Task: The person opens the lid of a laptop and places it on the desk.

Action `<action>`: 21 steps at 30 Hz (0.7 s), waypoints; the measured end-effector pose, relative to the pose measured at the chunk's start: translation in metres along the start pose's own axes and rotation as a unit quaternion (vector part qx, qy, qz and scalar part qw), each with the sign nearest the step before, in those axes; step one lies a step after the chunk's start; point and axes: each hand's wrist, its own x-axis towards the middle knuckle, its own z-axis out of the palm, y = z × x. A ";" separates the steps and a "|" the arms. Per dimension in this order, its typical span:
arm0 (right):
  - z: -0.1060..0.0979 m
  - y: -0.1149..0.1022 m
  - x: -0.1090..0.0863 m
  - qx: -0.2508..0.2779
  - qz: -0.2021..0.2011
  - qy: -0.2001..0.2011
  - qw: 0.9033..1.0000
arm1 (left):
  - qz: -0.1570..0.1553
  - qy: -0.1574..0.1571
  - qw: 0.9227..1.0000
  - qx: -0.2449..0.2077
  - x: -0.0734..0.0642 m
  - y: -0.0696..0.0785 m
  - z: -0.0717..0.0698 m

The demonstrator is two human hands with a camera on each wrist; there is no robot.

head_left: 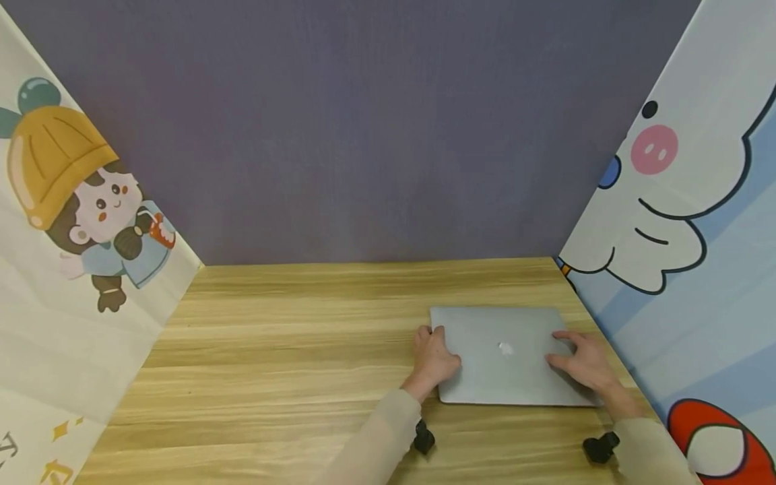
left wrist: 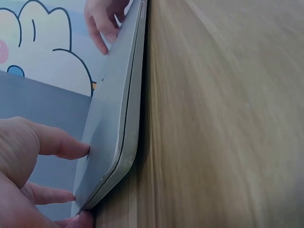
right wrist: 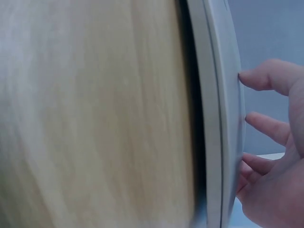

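A closed silver laptop (head_left: 503, 377) with a pale logo on its lid lies on the right part of the wooden table. My left hand (head_left: 434, 357) grips its left side, thumb and one finger on the lid; in the left wrist view other fingertips (left wrist: 85, 219) curl at the edge near the corner. At the opposite side my right hand (head_left: 585, 362) holds the laptop, its thumb and forefinger spread on the lid. The right wrist view has the remaining fingers bent by the far edge, partly hidden behind the palm.
The wood-grain table (head_left: 273, 377) stretches away to the left. A grey-purple wall panel (head_left: 376, 135) rises at the back. Printed cartoon sheets stand along the left (head_left: 73, 337) and right (head_left: 697, 337) sides, the right one close by the laptop. Black wrist cameras hang under both sleeves.
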 end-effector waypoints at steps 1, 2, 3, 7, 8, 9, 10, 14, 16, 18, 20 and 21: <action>0.001 -0.001 0.000 0.001 -0.001 0.000 1.000 | -0.001 0.000 1.000 -0.001 0.000 -0.001 -0.001; 0.002 -0.002 0.000 0.003 0.000 -0.001 1.000 | -0.001 0.000 1.000 0.003 0.001 -0.002 -0.002; 0.003 -0.003 0.000 0.002 -0.002 -0.001 1.000 | -0.002 0.000 1.000 0.002 0.001 -0.003 -0.003; 0.008 -0.009 0.001 0.005 0.002 -0.006 1.000 | -0.007 0.002 1.000 -0.006 0.001 -0.008 -0.006; 0.009 -0.010 0.001 0.007 0.002 -0.008 1.000 | -0.009 0.002 1.000 -0.009 0.000 -0.010 -0.007; 0.010 -0.011 0.002 0.007 0.001 -0.009 1.000 | -0.011 0.002 1.000 -0.013 0.000 -0.011 -0.008; 0.011 -0.013 0.002 0.006 0.001 -0.010 1.000 | -0.012 0.004 1.000 -0.016 0.000 -0.012 -0.009; 0.015 -0.018 0.002 0.003 0.000 -0.008 1.000 | -0.014 0.007 1.000 -0.012 0.000 -0.017 -0.013; 0.018 -0.021 0.001 0.003 -0.002 -0.004 1.000 | -0.012 0.009 1.000 -0.011 -0.001 -0.019 -0.016; 0.021 -0.024 0.001 0.003 -0.004 0.001 1.000 | -0.012 0.008 1.000 -0.012 -0.001 -0.021 -0.019; 0.024 -0.028 0.002 0.005 -0.007 0.007 1.000 | -0.013 0.007 1.000 -0.014 0.000 -0.024 -0.023; 0.025 -0.029 0.003 0.006 -0.009 0.009 1.000 | -0.013 0.007 1.000 -0.016 0.000 -0.025 -0.024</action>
